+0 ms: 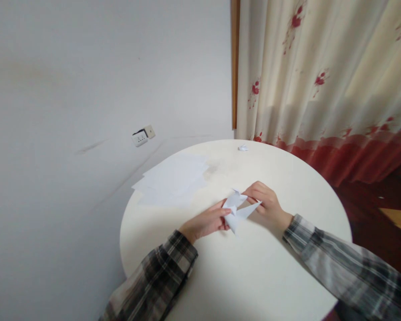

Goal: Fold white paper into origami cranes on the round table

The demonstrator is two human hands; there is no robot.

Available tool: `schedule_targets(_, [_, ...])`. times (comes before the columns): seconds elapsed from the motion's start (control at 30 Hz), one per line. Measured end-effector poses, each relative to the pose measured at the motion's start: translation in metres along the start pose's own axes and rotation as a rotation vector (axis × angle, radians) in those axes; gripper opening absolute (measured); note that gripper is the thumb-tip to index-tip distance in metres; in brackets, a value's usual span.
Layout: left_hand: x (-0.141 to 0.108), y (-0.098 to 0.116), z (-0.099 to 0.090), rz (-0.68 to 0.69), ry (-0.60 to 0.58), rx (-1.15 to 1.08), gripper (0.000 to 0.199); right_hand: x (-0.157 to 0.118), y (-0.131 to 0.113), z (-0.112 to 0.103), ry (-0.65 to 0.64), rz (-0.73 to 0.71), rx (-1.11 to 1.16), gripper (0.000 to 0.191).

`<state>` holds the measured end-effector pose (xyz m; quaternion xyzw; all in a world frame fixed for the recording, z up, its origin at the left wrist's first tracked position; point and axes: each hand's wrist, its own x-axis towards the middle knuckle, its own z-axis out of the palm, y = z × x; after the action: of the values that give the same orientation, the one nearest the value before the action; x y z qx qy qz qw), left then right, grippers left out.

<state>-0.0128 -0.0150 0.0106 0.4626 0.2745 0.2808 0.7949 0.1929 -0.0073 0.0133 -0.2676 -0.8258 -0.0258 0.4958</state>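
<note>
A folded white paper figure (235, 214) with several pointed flaps is held above the table. My left hand (210, 219) grips its left side, thumb on top and fingers underneath. From the right, my right hand (264, 199) is closed at the figure's pointed flaps, with thumb and fingertips pinched at their ends. The exact contact of the right fingertips is partly hidden. Both sleeves are grey and black plaid.
The round white table (280, 276) stands against the wall. Several white paper sheets (173, 180) lie spread at its left. A small crumpled-looking white paper piece (243, 148) sits near the far edge. A wall socket (140, 138) and a patterned curtain (307, 80) are behind.
</note>
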Motion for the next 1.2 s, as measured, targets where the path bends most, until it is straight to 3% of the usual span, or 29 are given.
schedule_targets(0.17, [-0.002,0.002,0.001,-0.015,0.009,0.002,0.035,0.0,-0.001,-0.001,0.002,0.033,0.011,0.022])
schedule_targets(0.27, [0.0,0.003,0.001,-0.003,0.031,0.05,0.034,0.001,-0.001,-0.001,-0.028,0.125,0.097,0.023])
schedule_targets(0.43, [0.0,0.008,-0.007,-0.004,0.084,0.295,0.027,-0.003,0.005,0.003,-0.268,0.488,0.38,0.03])
schedule_targets(0.57, [-0.002,0.01,-0.018,0.015,0.028,0.46,0.028,-0.007,0.011,0.009,-0.443,0.787,0.721,0.032])
schedule_targets(0.67, [-0.004,0.011,-0.021,0.047,-0.013,0.503,0.029,-0.008,0.011,0.011,-0.492,0.903,0.933,0.031])
schedule_targets(0.9, [-0.007,0.015,-0.014,0.072,-0.029,0.583,0.031,-0.01,0.006,0.011,-0.495,0.977,1.191,0.026])
schedule_targets(1.2, [-0.003,0.017,-0.015,0.105,-0.003,0.609,0.047,0.0,-0.001,0.014,-0.298,0.886,0.907,0.043])
